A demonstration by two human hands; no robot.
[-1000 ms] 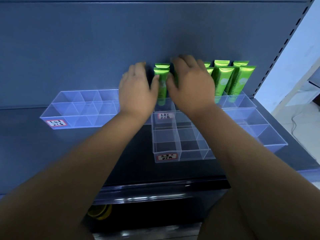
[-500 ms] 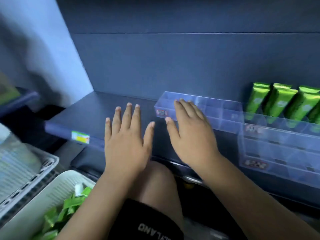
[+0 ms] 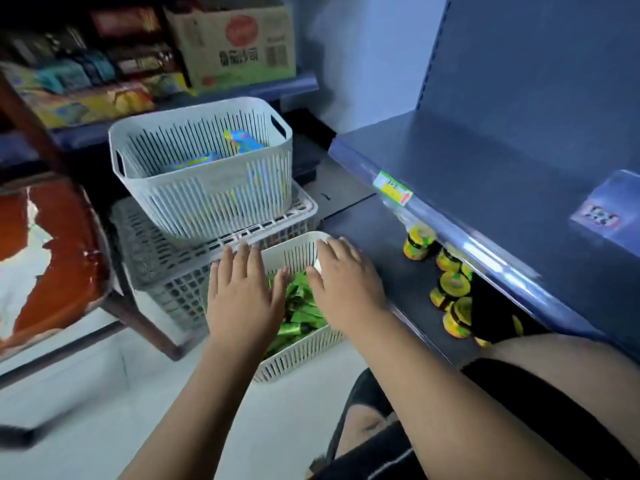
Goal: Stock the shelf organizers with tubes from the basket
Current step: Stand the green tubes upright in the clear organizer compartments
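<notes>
place: shop | evidence: shelf-edge price label point(image 3: 393, 187); stocked jars point(image 3: 452, 284); packaged goods point(image 3: 93, 102)

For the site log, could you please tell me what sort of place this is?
Probably a small shop: blue shelving with a price tag on its edge, jars on the lower shelf, and a carton among packaged goods behind.

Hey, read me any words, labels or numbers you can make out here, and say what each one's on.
"番茄沙司", as best it reads: on the cardboard box, beside a barcode too small to read.
Price tag on the shelf edge: blurred, unreadable.
Sticker on the clear organizer: blurred.
Jar lids: too small.
Green tubes in the basket: nothing legible.
</notes>
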